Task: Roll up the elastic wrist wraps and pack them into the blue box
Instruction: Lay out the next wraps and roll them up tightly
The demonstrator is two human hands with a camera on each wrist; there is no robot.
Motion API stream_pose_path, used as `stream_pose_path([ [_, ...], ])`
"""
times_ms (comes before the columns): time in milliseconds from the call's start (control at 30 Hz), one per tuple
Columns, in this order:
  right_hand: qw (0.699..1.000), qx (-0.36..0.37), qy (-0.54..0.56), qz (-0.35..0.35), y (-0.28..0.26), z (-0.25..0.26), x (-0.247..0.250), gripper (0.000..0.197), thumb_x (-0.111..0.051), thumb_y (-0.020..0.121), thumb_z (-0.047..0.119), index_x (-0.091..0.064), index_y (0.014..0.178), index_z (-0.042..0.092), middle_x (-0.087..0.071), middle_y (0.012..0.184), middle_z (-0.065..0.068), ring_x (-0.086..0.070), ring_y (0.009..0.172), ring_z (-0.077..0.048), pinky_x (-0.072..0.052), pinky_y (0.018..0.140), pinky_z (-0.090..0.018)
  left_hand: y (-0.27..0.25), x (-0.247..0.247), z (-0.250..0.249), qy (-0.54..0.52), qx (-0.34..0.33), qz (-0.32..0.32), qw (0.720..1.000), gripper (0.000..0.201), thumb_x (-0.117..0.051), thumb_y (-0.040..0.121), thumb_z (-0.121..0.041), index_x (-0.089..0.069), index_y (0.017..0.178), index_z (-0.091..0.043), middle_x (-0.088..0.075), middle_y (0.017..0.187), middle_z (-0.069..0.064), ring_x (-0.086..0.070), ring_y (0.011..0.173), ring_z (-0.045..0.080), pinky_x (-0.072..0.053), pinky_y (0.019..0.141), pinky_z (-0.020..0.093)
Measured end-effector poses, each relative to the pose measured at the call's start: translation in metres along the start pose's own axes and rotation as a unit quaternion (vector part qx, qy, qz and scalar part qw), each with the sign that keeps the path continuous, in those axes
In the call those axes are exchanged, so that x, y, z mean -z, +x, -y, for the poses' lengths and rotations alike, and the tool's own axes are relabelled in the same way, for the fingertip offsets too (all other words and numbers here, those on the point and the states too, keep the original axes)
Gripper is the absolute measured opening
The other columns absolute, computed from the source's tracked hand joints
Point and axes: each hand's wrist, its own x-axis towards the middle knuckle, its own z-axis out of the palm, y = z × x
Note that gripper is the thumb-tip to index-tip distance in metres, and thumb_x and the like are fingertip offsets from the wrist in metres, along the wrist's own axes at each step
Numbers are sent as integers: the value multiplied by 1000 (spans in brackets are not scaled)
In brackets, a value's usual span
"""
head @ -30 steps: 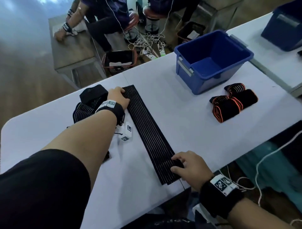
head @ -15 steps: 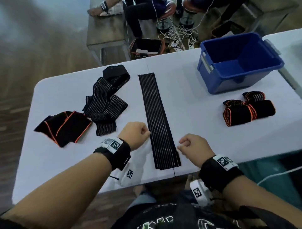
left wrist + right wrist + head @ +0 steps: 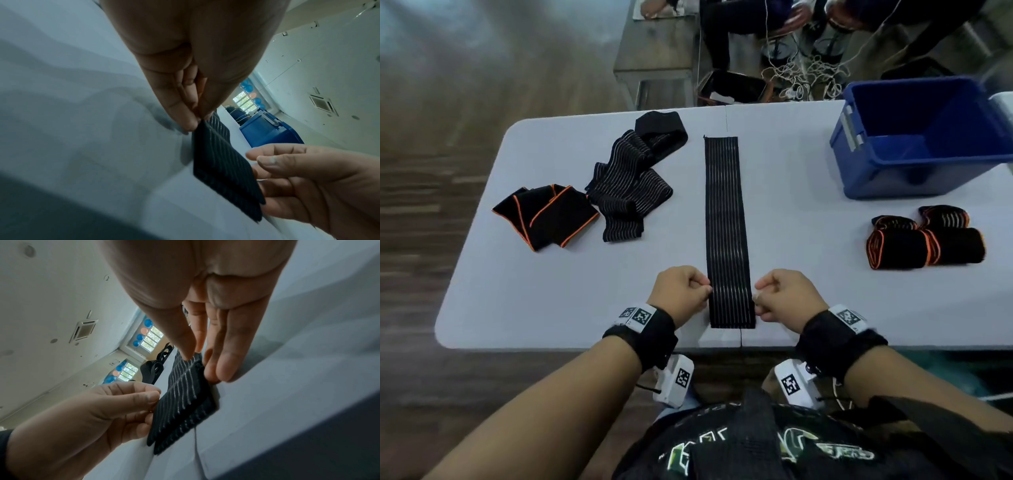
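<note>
So far the blue box (image 3: 928,144) sits empty at the table's far right; rolled orange-trimmed wraps (image 3: 924,240) wait just in front of it, unpacked; two loose wraps (image 3: 585,198) lie at the left, unrolled. The striped wrap (image 3: 726,222) lies flat down the middle, rolling not yet begun; the left hand (image 3: 681,294) and right hand (image 3: 784,298) each pinch an edge of its near end.

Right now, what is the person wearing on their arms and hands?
No gloves and no long sleeves: the left hand and right hand are bare. Each wrist has a wide black band topped by a white tag printed with black square codes. A small white camera box with another code hangs under each wrist.
</note>
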Motion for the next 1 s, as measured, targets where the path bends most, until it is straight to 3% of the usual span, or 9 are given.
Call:
stream_pose_path([
  [133,991,71,-111,-22,0,-3,4,9,-69,85,13,-67,92,19,-72,88,-3,-70,80,-19,-60,81,-38,-9,1,3,141,-93,-36,985,4,-71,89,-27,-68,86,-26,-69,85,-9,-65,76,8,-55,79,28],
  [233,960,143,-239,-21,-5,0,5,15,-73,84,26,-65,97,24,-63,95,8,-62,86,-11,-50,84,-28,-19,4,9,200,-202,-20,959,23,-75,86,-39,-69,104,-27,-59,105,-9,-58,90,7,-47,84,20],
  [300,940,181,-289,19,-9,-1,1,31,-77,81,33,-62,107,25,-54,98,10,-56,84,-8,-46,82,-25,-23,1,14,244,-261,31,934,46,-81,79,-46,-69,116,-21,-59,115,-3,-56,104,14,-46,93,26],
  [367,916,200,-342,61,-11,-4,-3,52,-79,78,39,-58,122,23,-47,105,9,-51,88,-8,-43,85,-22,-25,-4,19,282,-290,71,912,62,-87,70,-47,-69,120,-15,-60,119,3,-56,107,21,-48,95,32],
  [500,881,225,-408,77,-14,-11,-9,72,-80,76,38,-51,136,14,-46,125,1,-54,106,-17,-46,96,-27,-26,-9,20,296,-308,75,901,65,-95,59,-32,-70,114,-7,-64,113,10,-61,99,28,-54,88,39],
  [633,874,248,-413,59,-17,-17,-13,61,-81,76,27,-57,129,10,-47,120,-1,-54,102,-18,-49,94,-31,-27,-9,18,295,-331,74,893,56,-91,65,-26,-70,113,-6,-64,110,9,-61,96,28,-56,85,44],
  [867,899,257,-355,21,-19,-27,-18,58,-81,76,18,-55,128,15,-47,125,4,-57,104,-14,-46,92,-20,-25,-9,19,285,-346,74,891,54,-89,68,-23,-69,115,-5,-64,114,10,-61,101,29,-55,88,42],
  [1000,875,298,-381,14,-21,-28,-19,40,-71,79,17,-63,117,12,-57,114,-2,-58,98,-19,-51,89,-29,-24,-9,19,276,-356,65,890,34,-73,79,-24,-72,108,-6,-69,107,8,-65,93,27,-56,85,38],
])
